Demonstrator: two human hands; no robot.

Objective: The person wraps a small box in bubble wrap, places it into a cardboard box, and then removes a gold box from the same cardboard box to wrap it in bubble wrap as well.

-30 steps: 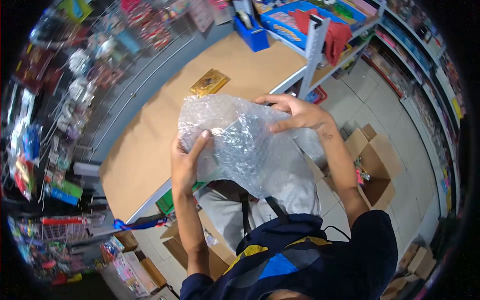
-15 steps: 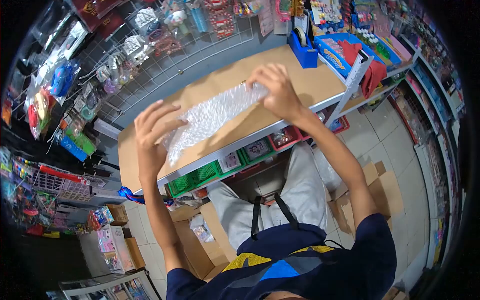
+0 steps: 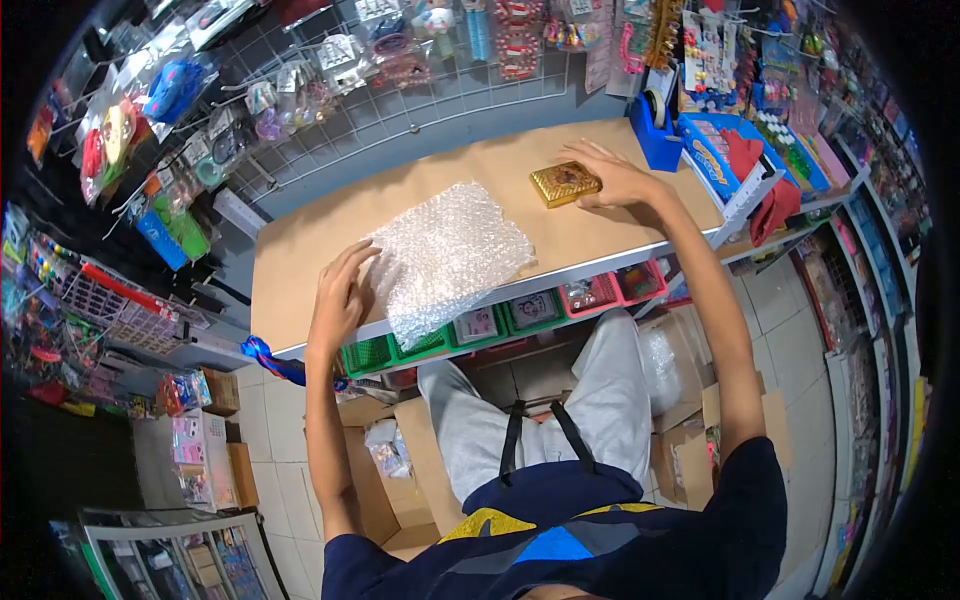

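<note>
A sheet of clear bubble wrap [image 3: 450, 245] lies flat on the brown-covered table [image 3: 300, 240], its near corner hanging past the front edge. My left hand [image 3: 343, 295] rests at the sheet's left edge, fingers loosely stretched and apart, with nothing in the grasp. To the right of the wrap is a small gold patterned box [image 3: 562, 184]. My right hand [image 3: 615, 180] has its thumb on the near side of the box and its fingers on the far side, covering the right end.
A blue tape dispenser [image 3: 655, 132] stands at the table's back right, beside a blue carton [image 3: 712, 160] with red cloth over it. Green baskets [image 3: 415, 343] sit under the tabletop. Packaged goods hang on the wire grid [image 3: 350, 120]. An open cardboard box [image 3: 385, 490] is by my legs.
The bubble wrap, held up between both hands before, now lies on the table. My right hand has let it go and moved right to the gold box. The view has shifted slightly.
</note>
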